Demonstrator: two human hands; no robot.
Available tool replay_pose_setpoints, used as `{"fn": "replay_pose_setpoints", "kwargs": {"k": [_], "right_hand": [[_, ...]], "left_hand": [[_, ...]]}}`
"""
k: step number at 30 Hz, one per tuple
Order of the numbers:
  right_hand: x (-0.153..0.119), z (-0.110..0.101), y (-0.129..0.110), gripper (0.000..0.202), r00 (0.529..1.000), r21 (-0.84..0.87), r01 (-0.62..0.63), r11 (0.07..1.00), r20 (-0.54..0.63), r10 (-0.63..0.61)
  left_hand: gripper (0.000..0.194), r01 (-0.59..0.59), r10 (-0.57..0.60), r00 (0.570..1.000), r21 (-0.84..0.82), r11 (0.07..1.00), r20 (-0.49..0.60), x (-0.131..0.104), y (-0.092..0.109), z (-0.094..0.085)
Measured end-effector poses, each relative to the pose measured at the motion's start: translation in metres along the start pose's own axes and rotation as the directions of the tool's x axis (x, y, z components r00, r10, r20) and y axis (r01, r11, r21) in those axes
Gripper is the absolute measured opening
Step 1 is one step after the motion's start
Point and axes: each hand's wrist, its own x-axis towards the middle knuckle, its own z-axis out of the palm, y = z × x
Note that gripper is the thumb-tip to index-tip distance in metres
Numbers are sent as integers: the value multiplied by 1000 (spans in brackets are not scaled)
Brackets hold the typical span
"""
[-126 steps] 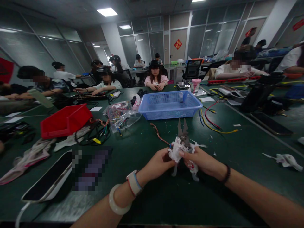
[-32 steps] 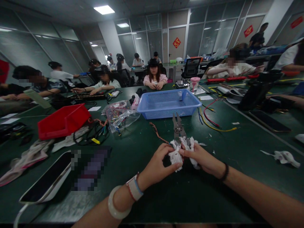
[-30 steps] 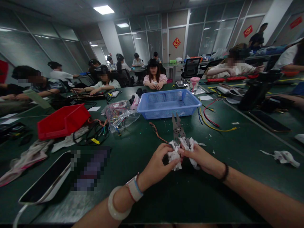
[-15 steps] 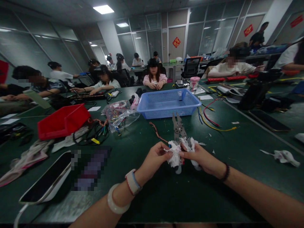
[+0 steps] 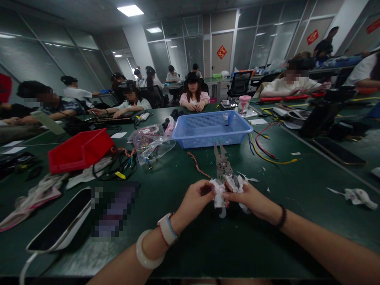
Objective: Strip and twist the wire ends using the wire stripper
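A pair of wire strippers [image 5: 222, 161] points away from me, jaws a little apart, its handles covered in torn white wrapping [image 5: 219, 197] that looks like tissue or tape. With thumb and fingers, my left hand [image 5: 196, 197] pinches the wrapping on the left handle. My right hand [image 5: 252, 197] is closed around the wrapped right handle, its thumb reaching to the left one. A bit of red shows between the handles; grey handle ends stick out below. Beyond my left hand lies a twisted copper-coloured wire [image 5: 197, 164].
A blue mesh basket [image 5: 212, 140] stands ahead. To the left are a red bin [image 5: 80, 152], a clear bag of wires [image 5: 152, 144], a glove [image 5: 38, 198] and a phone on a white stand [image 5: 62, 221]. Loose cables [image 5: 267, 156] and crumpled white scraps [image 5: 358, 197] lie right. Several people sit around.
My left fingers have shifted slightly on the wrapping, which now lies flatter against the left handle. My right hand keeps its hold. The view has moved a little.
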Motion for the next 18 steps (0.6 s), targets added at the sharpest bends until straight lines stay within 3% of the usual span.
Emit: {"fn": "replay_pose_setpoints", "kwargs": {"k": [6,13,18], "right_hand": [[2,-3,4,34,998,-34,-21,999,-59,19],[0,-4,-1,39,1000,-6,4,1000,-24,-4],[-2,-2,-5,49,999,72,-28,997,-30,30]], "left_hand": [[30,11,-5,985,-35,999,174,-7,11,6],[35,45,-31,987,-92,995,155,-6,3,7],[35,75,-32,979,-206,976,202,-5,5,9]]}}
